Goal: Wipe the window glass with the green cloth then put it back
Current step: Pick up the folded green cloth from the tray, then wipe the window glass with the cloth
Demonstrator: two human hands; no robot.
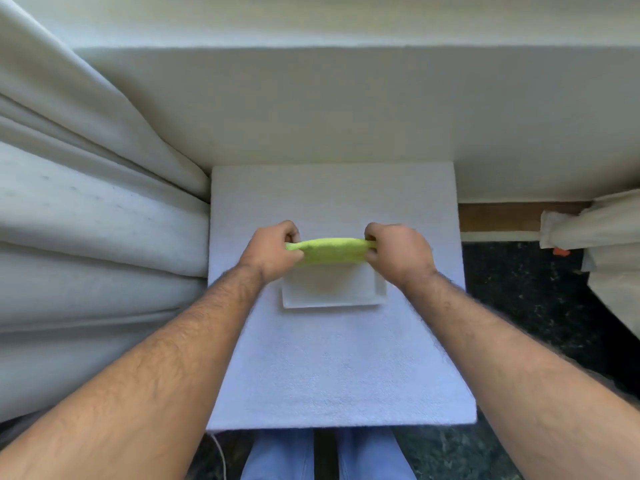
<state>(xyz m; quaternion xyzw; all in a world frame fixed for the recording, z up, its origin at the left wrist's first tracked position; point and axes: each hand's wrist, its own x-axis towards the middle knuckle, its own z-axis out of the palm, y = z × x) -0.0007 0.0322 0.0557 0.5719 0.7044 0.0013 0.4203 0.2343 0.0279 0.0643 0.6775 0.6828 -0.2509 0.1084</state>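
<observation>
A: What takes up most of the view?

B: A pale wall (pixel 346 109) across the top, white curtains (pixel 86 237) bunched on the left, then a white tabletop (pixel 339 368) pushed up against the wall. No window glass is visible from here.

A: And on the tabletop?

B: A shallow white tray (pixel 332 292) near its middle. The green cloth (pixel 330 250) is held just above the tray's far edge, stretched between the two hands.

A: How far along would you say the job is?

B: Hard to call. The cloth is off the tray and in both hands, so it is either being picked up to go and wipe, or being folded to go back down. One still moment cannot settle which. What is certain is that the cloth is not resting in the tray now.

A: The hands?

B: Both forearms reach forward, roughly mirrored. The left hand (pixel 273 251) has its fingers curled closed over the cloth's left end; the right hand (pixel 398 252) is closed the same way on the right end. Knuckles face up, and the cloth is pulled fairly taut between them, folded or rolled into a narrow band.
</observation>
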